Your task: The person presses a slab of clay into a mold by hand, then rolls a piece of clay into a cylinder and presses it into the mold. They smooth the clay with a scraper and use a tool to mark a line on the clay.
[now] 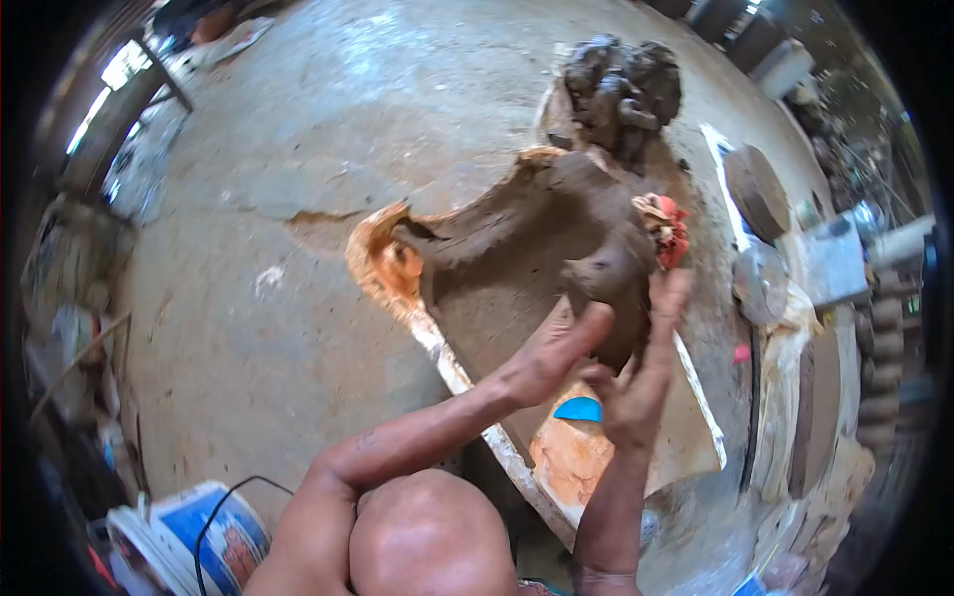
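Both hands are around a dark, wet lump of clay (618, 266), held between them above a wide clay-covered form. My left hand (558, 353) presses the lump's left side, thumb pointing up. My right hand (648, 372) lies along its right side with fingers stretched upward, slightly blurred. Beneath is a mould (442, 353) with a pale, orange-stained rim, lined with a smoothed clay layer (502, 268). A blue half-round piece (578, 408) lies on an orange patch (571, 457) close to my wrists. A red and tan crumpled piece (668, 228) sits just beyond my right fingertips.
A big heap of clay (621, 94) stands beyond the mould on the concrete floor (268, 209). To the right are a round dark disc (757, 192), a clear plastic container (761, 283) and a pale box (833, 260). A white and blue bucket (204, 536) stands at lower left.
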Available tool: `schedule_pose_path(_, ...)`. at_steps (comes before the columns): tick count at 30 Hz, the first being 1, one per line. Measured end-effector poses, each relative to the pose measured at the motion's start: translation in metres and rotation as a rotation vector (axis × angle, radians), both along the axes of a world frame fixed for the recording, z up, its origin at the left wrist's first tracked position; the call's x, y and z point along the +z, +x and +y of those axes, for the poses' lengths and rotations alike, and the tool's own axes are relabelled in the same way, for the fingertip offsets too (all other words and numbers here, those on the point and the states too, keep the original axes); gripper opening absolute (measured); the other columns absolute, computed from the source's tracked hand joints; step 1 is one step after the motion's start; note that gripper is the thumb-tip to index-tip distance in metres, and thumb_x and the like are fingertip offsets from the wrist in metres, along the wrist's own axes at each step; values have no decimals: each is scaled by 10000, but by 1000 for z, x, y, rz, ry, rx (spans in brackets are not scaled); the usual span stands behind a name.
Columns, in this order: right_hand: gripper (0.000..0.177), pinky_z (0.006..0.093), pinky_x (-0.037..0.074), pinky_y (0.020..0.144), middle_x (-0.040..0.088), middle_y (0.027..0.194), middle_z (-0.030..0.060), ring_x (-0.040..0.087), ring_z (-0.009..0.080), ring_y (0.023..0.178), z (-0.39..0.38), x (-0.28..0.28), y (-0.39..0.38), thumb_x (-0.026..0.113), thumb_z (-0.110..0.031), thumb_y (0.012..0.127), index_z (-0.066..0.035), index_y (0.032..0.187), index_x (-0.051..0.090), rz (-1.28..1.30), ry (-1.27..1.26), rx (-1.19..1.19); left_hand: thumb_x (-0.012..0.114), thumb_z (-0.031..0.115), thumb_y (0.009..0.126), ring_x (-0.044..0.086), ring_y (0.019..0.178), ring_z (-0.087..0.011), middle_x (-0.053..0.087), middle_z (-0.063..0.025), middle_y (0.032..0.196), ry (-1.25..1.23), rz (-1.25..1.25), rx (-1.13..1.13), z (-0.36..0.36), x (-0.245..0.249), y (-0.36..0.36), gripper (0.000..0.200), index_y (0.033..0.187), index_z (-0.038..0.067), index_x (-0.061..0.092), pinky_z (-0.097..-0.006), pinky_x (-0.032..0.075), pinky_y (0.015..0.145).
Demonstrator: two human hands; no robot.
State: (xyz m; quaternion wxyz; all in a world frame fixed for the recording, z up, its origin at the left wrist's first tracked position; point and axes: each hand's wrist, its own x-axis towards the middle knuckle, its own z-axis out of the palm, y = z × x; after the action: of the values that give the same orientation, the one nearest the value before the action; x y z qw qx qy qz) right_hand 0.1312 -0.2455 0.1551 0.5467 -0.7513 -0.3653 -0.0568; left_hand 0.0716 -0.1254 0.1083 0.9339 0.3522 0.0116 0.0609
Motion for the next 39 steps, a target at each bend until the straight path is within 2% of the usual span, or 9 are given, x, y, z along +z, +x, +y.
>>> schedule_pose_path(5, 1093, 437, 535, 1048, 604, 1387, 231, 645, 349, 1255, 9, -28, -11, 984, -261, 674, 22, 1552, 398, 365, 26, -35, 972, 541, 676, 313, 1546, -251, 249, -203, 1733, 238, -224, 44, 43, 8, 9, 1171, 1562, 50, 385, -413, 233, 1269)
schedule_pose_path(9, 776, 504, 564, 956, 649, 1225, 273, 683, 443, 1118, 22, -37, -15, 897, -201, 743, 38, 1383, 530, 36, -307, -22, 1023, 216, 663, 512, 1431, -263, 603, -173, 1472, 411, -147, 192, 46, 17, 5, 1275, 1645, 111, 216, -415, 388, 1191)
schedule_pose_path(13, 443, 516, 618, 787, 697, 1083, 310, 732, 463, 911, 36, -49, -24, 715, -100, 833, 69, 1230, 614, -18, -470, -60, 817, -37, 819, 735, 956, -177, 732, -84, 1028, 516, 26, 325, 42, 3, 3, 780, 1516, 73, 484, -333, 599, 905)
schedule_pose_path(20, 250, 521, 575, 645, 663, 869, 228, 688, 451, 768, 55, -14, -26, 702, -108, 763, 5, 958, 594, -127, -658, 21, 691, -90, 899, 693, 702, -175, 623, -51, 909, -60, 302, 446, 65, 0, 7, 526, 1373, 65, 524, -320, 603, 697)
schedule_pose_path(23, 254, 530, 569, 667, 664, 877, 223, 678, 459, 766, 68, 0, -30, 720, -163, 775, -1, 926, 594, -145, -701, -9, 680, -74, 925, 675, 706, -164, 604, -36, 903, -372, 330, 354, 75, -9, 8, 510, 1377, 75, 497, -311, 593, 716)
schedule_pose_path(26, 297, 533, 571, 736, 670, 903, 222, 686, 456, 833, 61, 9, -47, 747, -216, 797, 5, 954, 623, -35, -837, -105, 726, 11, 965, 650, 785, -128, 621, -46, 937, 497, 85, 1120, 69, -13, 15, 570, 1450, 105, 442, -283, 561, 720)
schedule_pose_path(31, 502, 542, 572, 815, 676, 997, 232, 697, 452, 943, 11, -32, -38, 785, -452, 879, 17, 954, 624, 149, -774, -212, 749, 80, 972, 657, 832, -144, 645, -78, 917, 553, 219, 935, 93, 46, -5, 637, 1525, 88, 432, -308, 562, 743)
schedule_pose_path(33, 644, 520, 576, 805, 663, 1022, 211, 700, 426, 935, 0, -39, -24, 774, -594, 881, 27, 938, 616, 167, -756, -258, 703, 194, 1009, 669, 817, -188, 656, -92, 901, -145, -2, 495, 96, 25, -6, 505, 1451, 54, 502, -336, 559, 774)
schedule_pose_path(39, 886, 461, 401, 1148, 560, 1443, 262, 521, 401, 1377, -3, -42, 9, 487, -748, 980, 7, 1440, 559, 48, -373, -177, 651, 261, 1024, 693, 933, -221, 716, -124, 1027, 98, 141, 541, 73, -1, 0, 311, 1198, 3, 663, -376, 559, 873)
